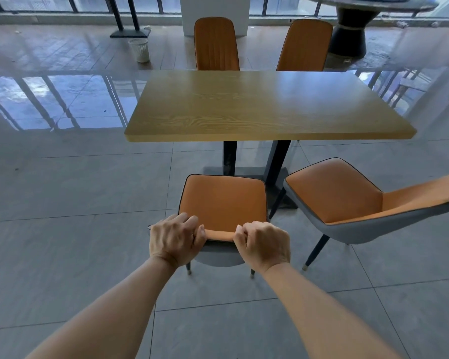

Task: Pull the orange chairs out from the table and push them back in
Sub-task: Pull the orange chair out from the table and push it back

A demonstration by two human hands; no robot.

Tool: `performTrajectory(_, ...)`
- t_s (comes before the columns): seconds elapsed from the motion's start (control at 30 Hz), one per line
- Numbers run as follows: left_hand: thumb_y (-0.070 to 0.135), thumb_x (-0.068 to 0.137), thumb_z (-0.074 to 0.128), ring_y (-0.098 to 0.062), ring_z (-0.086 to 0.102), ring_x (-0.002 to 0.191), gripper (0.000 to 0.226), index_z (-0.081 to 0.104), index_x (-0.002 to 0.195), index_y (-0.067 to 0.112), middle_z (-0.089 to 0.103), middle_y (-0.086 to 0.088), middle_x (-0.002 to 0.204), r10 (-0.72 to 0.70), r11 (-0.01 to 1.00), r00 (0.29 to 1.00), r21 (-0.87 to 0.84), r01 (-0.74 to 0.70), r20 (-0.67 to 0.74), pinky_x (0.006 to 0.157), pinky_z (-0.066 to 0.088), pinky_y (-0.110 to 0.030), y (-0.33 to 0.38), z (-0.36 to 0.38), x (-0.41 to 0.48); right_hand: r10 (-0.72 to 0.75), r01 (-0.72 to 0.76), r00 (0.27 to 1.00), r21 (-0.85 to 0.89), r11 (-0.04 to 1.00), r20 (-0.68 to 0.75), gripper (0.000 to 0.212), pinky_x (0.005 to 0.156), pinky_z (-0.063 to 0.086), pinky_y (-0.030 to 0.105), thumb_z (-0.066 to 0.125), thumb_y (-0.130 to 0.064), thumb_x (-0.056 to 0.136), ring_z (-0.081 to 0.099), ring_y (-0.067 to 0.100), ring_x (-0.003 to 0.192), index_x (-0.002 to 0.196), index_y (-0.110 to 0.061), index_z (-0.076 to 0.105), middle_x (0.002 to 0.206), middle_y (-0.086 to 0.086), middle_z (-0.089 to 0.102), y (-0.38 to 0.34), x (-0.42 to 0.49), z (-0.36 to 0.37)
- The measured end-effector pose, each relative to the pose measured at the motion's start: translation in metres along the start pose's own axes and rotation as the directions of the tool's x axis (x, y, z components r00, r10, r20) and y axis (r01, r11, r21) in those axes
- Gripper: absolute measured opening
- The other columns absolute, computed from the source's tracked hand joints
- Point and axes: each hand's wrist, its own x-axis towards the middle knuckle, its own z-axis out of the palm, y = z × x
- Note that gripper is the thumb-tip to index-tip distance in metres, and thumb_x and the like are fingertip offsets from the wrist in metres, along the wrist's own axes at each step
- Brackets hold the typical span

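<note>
The left hand (175,239) and right hand (263,242) clench their fingers over the backrest top of an orange chair (223,200), which is grey-backed, dark-piped and thin-legged, its seat running straight ahead of the knuckles toward the wooden table (257,104), pulled out onto the glossy grey floor tiles (75,182) of a window-lined room.

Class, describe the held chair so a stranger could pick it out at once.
Find the wooden table. Of the two orange chairs on its near side, take the left chair, facing the table. Unlike the angled chair beside it, the left hand and right hand hold its backrest.
</note>
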Motion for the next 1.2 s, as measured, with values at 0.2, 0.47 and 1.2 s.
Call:
performTrajectory(0.2,0.043,0.088,0.037,-0.021,0.046,0.049,0.037,0.047,0.061,0.019,0.046,0.004,0.057,-0.002,1.0,1.0,0.003,0.002,-0.008,0.047,0.023,-0.022,-0.013,0.01,0.021,-0.016,0.016,1.0,0.005,1.0,-0.024,0.051,0.043,0.033,0.017,0.037,-0.042,0.093,0.038,0.014,0.041,0.051,-0.019,0.057,0.047,-0.007,0.049,0.0,0.022,0.012)
performTrajectory(0.47,0.043,0.088,0.036,-0.021,0.046,0.05,0.035,0.045,0.063,0.02,0.046,0.004,0.058,0.0,1.0,0.999,0.014,0.0,0.033,0.047,0.025,-0.023,-0.022,0.016,0.05,0.006,-0.006,1.0,-0.006,1.0,0.018,0.054,0.046,0.034,0.018,0.031,-0.045,0.094,0.039,0.013,0.043,0.055,-0.02,0.06,0.051,-0.006,0.054,0.0,0.05,0.023)
performTrajectory(1.2,0.055,0.098,0.01,-0.022,0.053,0.076,0.055,0.052,0.079,0.025,0.058,0.001,0.08,-0.124,0.992,0.931,0.053,0.112,0.343,0.082,0.044,-0.04,-0.008,-0.015,0.049,0.012,-0.013,0.963,0.003,1.0,0.268,0.047,0.059,0.043,0.032,0.017,-0.049,0.094,0.049,0.019,0.071,0.076,-0.022,0.052,0.078,-0.002,0.057,-0.002,0.057,0.008)
